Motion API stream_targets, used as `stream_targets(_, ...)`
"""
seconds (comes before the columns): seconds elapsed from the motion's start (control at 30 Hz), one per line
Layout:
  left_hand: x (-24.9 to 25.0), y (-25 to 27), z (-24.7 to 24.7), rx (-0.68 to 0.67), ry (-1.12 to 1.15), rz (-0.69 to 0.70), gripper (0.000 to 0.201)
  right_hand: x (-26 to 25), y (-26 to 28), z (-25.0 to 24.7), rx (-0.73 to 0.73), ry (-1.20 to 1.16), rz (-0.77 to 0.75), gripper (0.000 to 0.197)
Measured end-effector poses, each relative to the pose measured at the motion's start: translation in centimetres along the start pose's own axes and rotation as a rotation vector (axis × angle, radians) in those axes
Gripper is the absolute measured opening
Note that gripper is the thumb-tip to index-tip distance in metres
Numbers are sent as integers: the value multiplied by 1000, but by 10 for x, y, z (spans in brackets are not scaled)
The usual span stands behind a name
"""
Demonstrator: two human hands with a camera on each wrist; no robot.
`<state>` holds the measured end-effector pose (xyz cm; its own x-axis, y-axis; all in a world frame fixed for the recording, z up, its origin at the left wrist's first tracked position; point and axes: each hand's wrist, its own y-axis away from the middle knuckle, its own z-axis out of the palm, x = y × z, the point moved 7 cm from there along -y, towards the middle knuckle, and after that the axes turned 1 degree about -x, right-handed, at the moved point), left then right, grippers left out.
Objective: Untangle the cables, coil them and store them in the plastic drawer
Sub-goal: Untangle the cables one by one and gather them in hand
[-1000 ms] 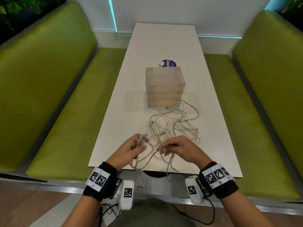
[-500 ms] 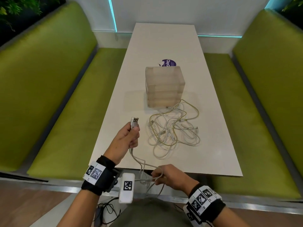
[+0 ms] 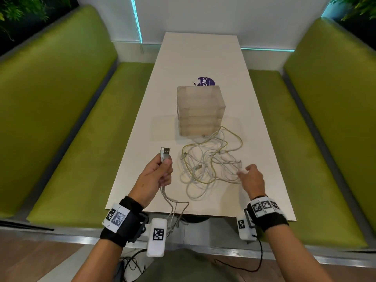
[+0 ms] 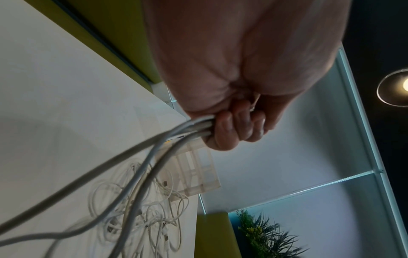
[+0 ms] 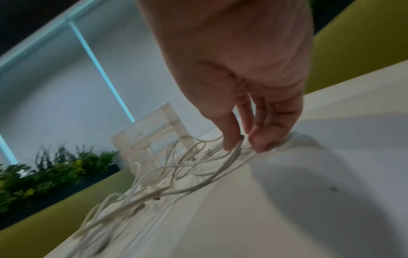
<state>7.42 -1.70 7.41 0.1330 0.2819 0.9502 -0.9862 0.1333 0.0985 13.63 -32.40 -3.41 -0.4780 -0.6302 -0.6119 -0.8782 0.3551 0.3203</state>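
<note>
A tangle of cables [image 3: 211,163] lies on the white table [image 3: 199,58], just in front of the clear plastic drawer unit [image 3: 200,110]. The left hand [image 3: 154,176] is curled round a separate bundle of cable ends [image 3: 165,154], plugs pointing up, the strands trailing off the near table edge. The right hand [image 3: 251,178] reaches into the tangle's right side, fingers [image 5: 232,137] loosely extended and touching strands. Green benches [image 3: 61,119] flank the table.

Right hand [image 5: 238,73] fingertips [image 5: 230,144] on tangled cables [image 5: 167,174] (blurred), plastic drawer [image 5: 152,132] behind
</note>
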Motion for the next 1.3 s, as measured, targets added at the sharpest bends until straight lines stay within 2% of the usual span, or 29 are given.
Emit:
stream_targets(0.1, 0, -1, 1, -10, 1, 5, 18, 0, -10, -1, -42, -37, -28, 25)
stream_targets(0.23, -4, -4, -1, 12, -9, -9, 17, -16, -2, -8, -51, -326, -121, 18)
stream_targets(0.33, -8, -7, 0, 29, -40, -28, 21, -34, 12, -9, -139, -488, -145, 24)
stream_targets(0.43, -10, -9, 4, 30, -78, -36, 21, -42, 18, -11, -161, -590, -112, 28)
stream_targets(0.53, -11, -10, 6, 20, -95, -30, 19, -48, 20, -15, -141, -532, -139, 23)
stream_targets(0.7, -10, -10, 7, 40, -101, -23, 18, -52, 23, -34, 99, -178, -175, 23)
stream_targets(0.8, -11, -9, 8, 40, -99, -24, 18, -62, 26, -42, 138, -264, -297, 22)
stream_targets(0.9, -12, -9, 6, 65, -111, -14, 20, -73, 34, -40, 21, -401, -396, 17)
stream_targets(1.03, -11, -14, 8, 145, -42, 3, 20, -97, 63, -23, -247, -553, -526, 10)
stream_targets(1.17, -12, -24, 24, 122, 30, -6, 18, -126, 106, 7, -490, -553, -629, 7)
stream_targets(1.23, -12, -26, 30, 108, 72, -7, 17, -133, 119, 22, -545, -509, -647, 6)
stream_targets(1.3, -9, -25, 31, 103, 113, -7, 19, -135, 125, 30, -523, -478, -648, 9)
